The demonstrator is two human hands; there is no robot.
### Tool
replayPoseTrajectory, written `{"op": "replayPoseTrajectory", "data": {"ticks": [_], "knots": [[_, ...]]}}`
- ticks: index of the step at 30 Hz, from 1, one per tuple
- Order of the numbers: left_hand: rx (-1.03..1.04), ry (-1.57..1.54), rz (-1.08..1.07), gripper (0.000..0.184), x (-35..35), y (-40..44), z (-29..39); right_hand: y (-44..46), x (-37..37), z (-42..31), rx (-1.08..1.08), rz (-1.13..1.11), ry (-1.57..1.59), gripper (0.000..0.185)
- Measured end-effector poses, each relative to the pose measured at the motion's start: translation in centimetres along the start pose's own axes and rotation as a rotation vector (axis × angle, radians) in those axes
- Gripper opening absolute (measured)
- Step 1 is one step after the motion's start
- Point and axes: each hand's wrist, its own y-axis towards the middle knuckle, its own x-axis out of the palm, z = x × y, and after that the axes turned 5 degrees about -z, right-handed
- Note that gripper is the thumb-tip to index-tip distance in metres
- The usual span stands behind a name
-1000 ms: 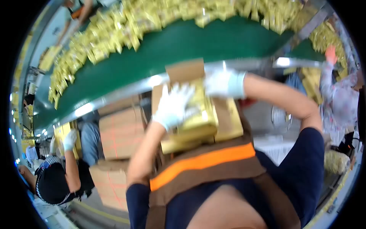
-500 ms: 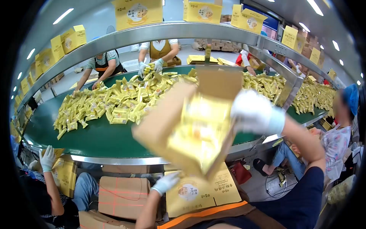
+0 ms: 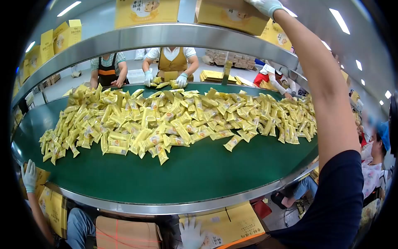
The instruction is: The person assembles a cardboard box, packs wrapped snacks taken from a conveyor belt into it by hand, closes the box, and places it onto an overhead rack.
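My right hand (image 3: 265, 6), in a white glove, reaches up to the metal shelf and grips the upper right edge of a yellow cardboard box (image 3: 231, 18). The top of the frame cuts off part of this hand and the box. My gloved left hand (image 3: 191, 233) lies flat with fingers spread on flattened yellow cartons (image 3: 232, 226) at my lap. In front of me, many small yellow wrapped snack packets (image 3: 166, 118) lie heaped on the green conveyor belt (image 3: 174, 180).
The metal shelf (image 3: 166, 34) arches over the belt and carries more yellow boxes (image 3: 147, 14). Co-workers handle packets across the belt; one wears a brown apron (image 3: 172, 64). A neighbour's gloved hand (image 3: 30, 176) is at left. A strapped brown carton (image 3: 126, 232) stands below the belt edge.
My right hand has lifted the packet-filled box from over the belt up to the shelf. My left hand stays on the flat cartons, its fingers now more spread. The view has shifted.
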Motion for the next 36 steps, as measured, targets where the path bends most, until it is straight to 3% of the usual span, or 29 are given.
{"op": "replayPoseTrajectory", "data": {"ticks": [2, 3, 5, 7, 9, 10, 11, 12, 13, 14, 15, 16, 17, 18, 19, 21, 23, 25, 27, 29, 31, 33, 36], "knots": [[-0.001, -0.057, -0.023, 0.055, 0.3, 0.3, -0.5, 0.8, 1.9, -0.5, -0.032, 0.041, 0.023, 0.051], [-0.007, -0.088, -0.043, 0.056, 0.4, 0.1, -0.6, 1.7, 1.7, -0.5, 0.009, -0.079, 0.104, 0.046], [-0.060, -0.110, -0.113, 0.059, 0.2, 0.2, -0.4, 1.2, 3.0, -1.1, 0.042, 0.067, 0.164, 0.043], [-0.154, -0.125, -0.116, 0.061, 0.3, 0.2, -0.1, 1.0, 6.2, -0.1, -0.108, 0.263, 0.146, 0.052], [-0.295, -0.134, -0.062, 0.065, 1.6, -0.1, -0.5, 1.4, 9.9, 1.6, -0.053, 0.298, 0.003, 0.036], [-0.303, -0.225, 0.109, 0.071, 4.6, 0.0, -1.9, -1.9, 10.3, -0.1, -0.131, 0.507, -0.025, 0.066], [-0.338, -0.314, 0.114, 0.077, 3.2, -0.3, -1.9, -6.8, 7.9, -2.2, -0.203, 0.298, 0.212, 0.072], [-0.382, -0.378, 0.146, 0.083, 1.4, -0.1, -1.3, -11.0, 9.1, -3.0, -0.328, 0.558, 0.149, 0.044], [-0.425, -0.427, 0.097, 0.090, -0.1, -0.3, -1.0, -17.8, 7.1, -4.7, -0.430, 0.320, 0.195, 0.049], [-0.361, -0.531, 0.154, 0.096, 2.0, -1.1, -2.5, -24.5, 8.8, -4.7, -0.464, 0.154, 0.402, 0.041], [-0.519, -0.658, -0.011, 0.094, 0.1, -1.4, -2.2, -33.0, 7.2, -5.9, -0.405, -0.277, 0.586, 0.038], [-0.641, -0.961, -0.100, 0.091, -1.2, -2.0, -2.1, -39.2, 5.6, -6.4, -0.454, -0.894, 0.508, 0.038], [-0.590, -1.110, -0.079, 0.082, 0.4, -2.5, -2.9, -47.3, 6.7, -5.7, -0.667, -0.832, 0.781, 0.042], [-0.469, -1.162, -0.062, 0.075, 1.7, -3.6, -3.3, -53.9, 6.4, -5.3, -0.258, -1.391, 0.794, 0.046], [-0.413, -1.179, -0.062, 0.070, 1.9, -3.9, -3.2, -62.2, 7.8, -4.9, 0.043, -1.218, 0.993, 0.053], [-0.332, -1.346, 0.007, 0.065, 1.3, -4.6, -2.0, -76.4, 10.6, -5.8, 0.489, -0.868, 0.600, 0.055], [-0.420, -1.461, -0.089, 0.063, -1.0, -5.2, -0.5, -80.7, 9.9, -7.1, 1.039, -1.093, 1.130, 0.055], [-0.394, -1.351, -0.075, 0.064, -0.9, -6.3, -0.2, -80.3, 7.9, -6.6, 1.085, -0.970, 1.419, 0.053], [-0.311, -1.304, 0.060, 0.064, -1.7, -7.1, 0.9, -79.4, 5.3, -6.3, 1.054, -0.946, 1.444, 0.057], [-0.243, -1.174, 0.128, 0.064, -3.6, -7.4, 2.4, -80.5, 5.4, -5.9, 0.903, -0.752, 1.544, 0.061], [-0.261, -1.327, 0.067, 0.060, -3.6, -7.2, 3.1, -81.2, 6.1, -5.9, 0.900, -0.736, 1.550, 0.058], [-0.357, -1.218, 0.052, 0.056, -1.0, -6.9, 2.1, -82.0, 7.8, -5.8, 1.014, -0.888, 1.556, 0.057], [-0.453, -1.191, 0.075, 0.056, -0.3, -6.9, 1.9, -80.5, 6.5, -6.4, 1.063, -0.859, 1.553, 0.057]]}}
